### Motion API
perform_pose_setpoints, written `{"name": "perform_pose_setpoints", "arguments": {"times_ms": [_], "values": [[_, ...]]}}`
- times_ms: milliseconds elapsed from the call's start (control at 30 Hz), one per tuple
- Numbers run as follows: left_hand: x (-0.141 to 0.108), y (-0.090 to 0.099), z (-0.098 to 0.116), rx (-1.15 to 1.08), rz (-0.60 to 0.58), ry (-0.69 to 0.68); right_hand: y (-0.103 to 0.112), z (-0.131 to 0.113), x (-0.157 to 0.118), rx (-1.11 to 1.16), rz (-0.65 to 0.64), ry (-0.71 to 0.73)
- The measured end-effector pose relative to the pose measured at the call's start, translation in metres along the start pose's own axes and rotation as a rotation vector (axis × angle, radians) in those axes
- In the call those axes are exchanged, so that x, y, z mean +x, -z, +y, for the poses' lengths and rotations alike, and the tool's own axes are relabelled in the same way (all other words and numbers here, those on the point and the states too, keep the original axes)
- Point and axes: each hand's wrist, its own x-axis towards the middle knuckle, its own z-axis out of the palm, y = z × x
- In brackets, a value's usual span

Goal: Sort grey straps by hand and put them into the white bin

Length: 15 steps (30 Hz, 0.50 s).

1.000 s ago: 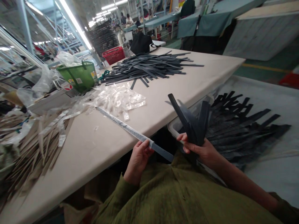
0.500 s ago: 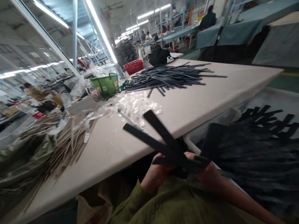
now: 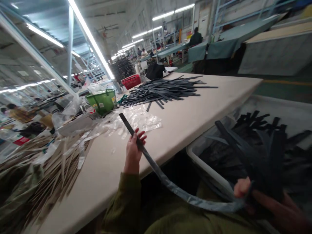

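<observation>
My left hand (image 3: 133, 150), raised over the near edge of the table (image 3: 185, 125), pinches a long dark fabric strip (image 3: 158, 170) near one end, its other fingers partly spread. From there the strip sags in a curve, with a shiny clear-looking covering along its lower length, down to my right hand (image 3: 270, 201). That hand is closed around a bundle of dark strips (image 3: 275, 156) at the lower right, blurred, in front of a pale bin (image 3: 209, 172). More dark strips lie in the bin. Where the long strip ends at my right hand is hidden.
A pile of dark strips (image 3: 165, 89) lies on the table beside clear plastic pieces (image 3: 138, 120). A green basket (image 3: 103, 102), a red basket (image 3: 131, 81) and a black bag (image 3: 155, 71) stand behind. Brown strips (image 3: 63, 165) cover the left side. People sit farther back.
My hands have moved apart from the bundle they held together. The left went up and left with one strip's end; the right went right with the bundle. The view shifted too.
</observation>
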Motion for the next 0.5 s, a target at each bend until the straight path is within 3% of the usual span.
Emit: {"name": "perform_pose_setpoints", "arguments": {"times_ms": [100, 233, 367, 500], "values": [[-0.048, -0.014, -0.053, 0.244, -0.389, 0.172, -0.012, -0.026, -0.003, 0.177, 0.104, 0.012], [-0.103, -0.027, -0.107, 0.436, -0.815, 0.413, -0.025, -0.061, 0.008, 0.309, 0.087, 0.135], [-0.122, -0.04, -0.112, 0.542, -1.049, 0.501, -0.026, -0.066, 0.015, 0.291, 0.06, 0.183], [-0.126, -0.057, -0.097, 0.64, -1.132, 0.473, -0.029, -0.066, 0.014, 0.169, 0.048, 0.206]]}}
